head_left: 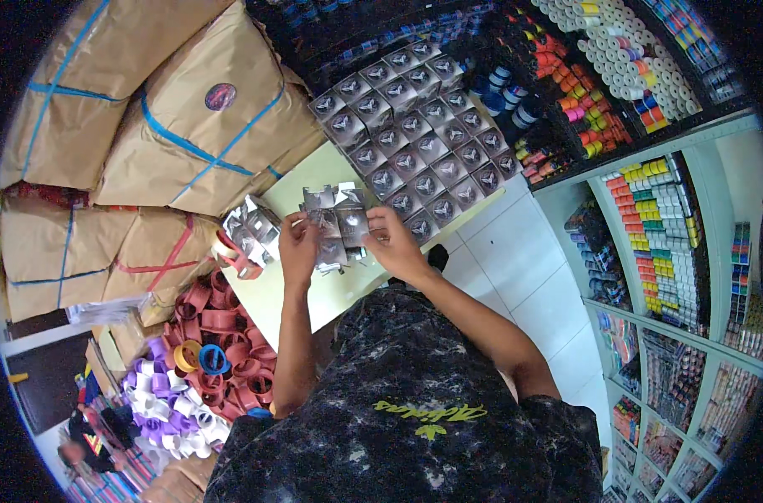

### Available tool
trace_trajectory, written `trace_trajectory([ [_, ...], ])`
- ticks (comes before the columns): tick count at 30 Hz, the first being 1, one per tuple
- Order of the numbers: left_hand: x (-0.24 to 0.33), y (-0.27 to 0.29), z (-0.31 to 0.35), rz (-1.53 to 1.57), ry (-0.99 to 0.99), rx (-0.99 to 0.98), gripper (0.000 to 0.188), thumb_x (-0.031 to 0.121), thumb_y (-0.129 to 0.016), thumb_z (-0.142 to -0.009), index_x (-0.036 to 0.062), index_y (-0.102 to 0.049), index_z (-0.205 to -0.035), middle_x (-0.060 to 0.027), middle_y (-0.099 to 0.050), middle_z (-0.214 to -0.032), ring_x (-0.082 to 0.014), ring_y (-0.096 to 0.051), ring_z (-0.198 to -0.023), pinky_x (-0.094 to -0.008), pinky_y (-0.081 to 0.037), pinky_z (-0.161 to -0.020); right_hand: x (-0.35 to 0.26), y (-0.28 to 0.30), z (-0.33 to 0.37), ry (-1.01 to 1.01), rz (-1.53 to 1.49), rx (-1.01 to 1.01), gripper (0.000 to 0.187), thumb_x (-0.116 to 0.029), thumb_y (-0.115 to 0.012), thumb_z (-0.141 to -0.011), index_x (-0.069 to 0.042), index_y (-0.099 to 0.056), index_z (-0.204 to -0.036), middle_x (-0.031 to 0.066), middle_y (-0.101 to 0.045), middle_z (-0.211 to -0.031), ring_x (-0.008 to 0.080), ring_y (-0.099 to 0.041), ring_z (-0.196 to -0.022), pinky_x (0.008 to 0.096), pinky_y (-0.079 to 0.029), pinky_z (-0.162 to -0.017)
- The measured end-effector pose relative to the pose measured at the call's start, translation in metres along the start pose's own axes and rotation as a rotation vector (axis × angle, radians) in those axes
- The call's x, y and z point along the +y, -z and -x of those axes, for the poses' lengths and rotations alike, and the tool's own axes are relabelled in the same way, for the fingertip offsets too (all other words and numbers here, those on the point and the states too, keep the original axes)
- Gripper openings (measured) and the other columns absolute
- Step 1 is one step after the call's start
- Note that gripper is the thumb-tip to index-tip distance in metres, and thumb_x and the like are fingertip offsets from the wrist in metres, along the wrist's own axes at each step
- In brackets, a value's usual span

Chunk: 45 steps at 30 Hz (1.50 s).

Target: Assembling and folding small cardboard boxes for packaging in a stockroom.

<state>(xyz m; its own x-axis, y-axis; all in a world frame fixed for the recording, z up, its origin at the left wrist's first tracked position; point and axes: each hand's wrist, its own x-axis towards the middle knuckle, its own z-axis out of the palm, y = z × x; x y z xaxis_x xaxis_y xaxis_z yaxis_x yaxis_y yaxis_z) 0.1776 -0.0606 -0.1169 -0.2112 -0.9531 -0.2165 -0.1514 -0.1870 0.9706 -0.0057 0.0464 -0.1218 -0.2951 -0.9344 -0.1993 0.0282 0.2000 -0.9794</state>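
A dark grey printed cardboard box [348, 221], partly unfolded with silvery flaps sticking up, is between my hands over the pale table [272, 289]. My left hand [300, 243] grips its left side with bent fingers. On its right side, my right hand [393, 241] pinches the edge near a flap. Below it, more grey printed card [333, 251] shows between my wrists; whether it is a separate piece I cannot tell. A block of closed small grey boxes [423, 159], each with a pale emblem, fills the table's far right.
Left of my left hand are folded box blanks [251, 222] and a red tape dispenser [237, 256]. Big brown paper parcels [205, 109] rise at the left, above a heap of red plastic rings [230, 335]. Shelves of coloured spools [658, 243] line the right, beyond white floor tiles [515, 260].
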Motion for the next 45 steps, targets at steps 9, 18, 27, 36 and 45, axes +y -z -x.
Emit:
trace_trajectory([
  [9, 0.068, -0.033, 0.014, 0.148, -0.024, -0.209, 0.013, 0.003, -0.065, -0.095, 0.003, -0.061, -0.108, 0.0002, -0.068, -0.092, -0.005, -0.058, -0.078, -0.0197, -0.043, -0.067, -0.033, 0.042, 0.027, 0.044, -0.208, 0.087, 0.015, -0.008, -0.063, -0.098, -0.003, -0.057, -0.11, -0.0027, -0.06, -0.09, 0.0037, -0.053, -0.08, 0.0213, -0.043, -0.07],
  [18, 0.093, -0.102, 0.029, -0.016, -0.049, -0.446, 0.092, 0.019, -0.077, -0.09, 0.0129, -0.016, -0.159, -0.0195, -0.049, -0.129, -0.0163, -0.06, -0.097, -0.0292, -0.052, -0.081, -0.055, 0.083, 0.056, 0.166, -0.133, 0.367, 0.025, -0.01, -0.069, -0.094, 0.0, -0.065, -0.117, 0.0036, -0.069, -0.099, 0.0085, -0.059, -0.082, 0.0252, -0.049, -0.074],
  [27, 0.103, -0.16, 0.037, 0.547, 0.209, -0.861, 0.091, 0.053, -0.061, -0.095, 0.0277, -0.005, -0.162, -0.0244, -0.044, -0.146, -0.0382, -0.059, -0.122, -0.0502, -0.049, -0.101, -0.106, 0.111, 0.1, 0.38, 0.212, 0.286, 0.044, -0.016, -0.08, -0.083, -0.003, -0.066, -0.123, 0.0178, -0.068, -0.122, 0.0319, -0.064, -0.113, 0.0401, -0.049, -0.099],
  [36, 0.104, -0.199, 0.043, 0.624, 0.238, -0.862, 0.087, 0.069, -0.052, -0.092, 0.0287, -0.018, -0.16, -0.0231, -0.052, -0.143, -0.0429, -0.059, -0.123, -0.0563, -0.053, -0.098, -0.093, 0.141, 0.119, 0.386, 0.392, 0.332, 0.035, -0.02, -0.076, -0.083, -0.008, -0.072, -0.116, 0.0106, -0.064, -0.123, 0.0294, -0.058, -0.117, 0.0407, -0.043, -0.104],
  [45, 0.105, -0.23, 0.055, 0.606, 0.204, -0.792, 0.092, 0.062, -0.062, -0.088, 0.0243, -0.015, -0.157, -0.0221, -0.052, -0.132, -0.0415, -0.062, -0.114, -0.0569, -0.054, -0.094, -0.094, 0.152, 0.13, 0.368, 0.449, 0.364, 0.045, -0.026, -0.073, -0.087, -0.008, -0.068, -0.128, 0.0142, -0.052, -0.137, 0.0306, -0.053, -0.125, 0.0403, -0.044, -0.102],
])
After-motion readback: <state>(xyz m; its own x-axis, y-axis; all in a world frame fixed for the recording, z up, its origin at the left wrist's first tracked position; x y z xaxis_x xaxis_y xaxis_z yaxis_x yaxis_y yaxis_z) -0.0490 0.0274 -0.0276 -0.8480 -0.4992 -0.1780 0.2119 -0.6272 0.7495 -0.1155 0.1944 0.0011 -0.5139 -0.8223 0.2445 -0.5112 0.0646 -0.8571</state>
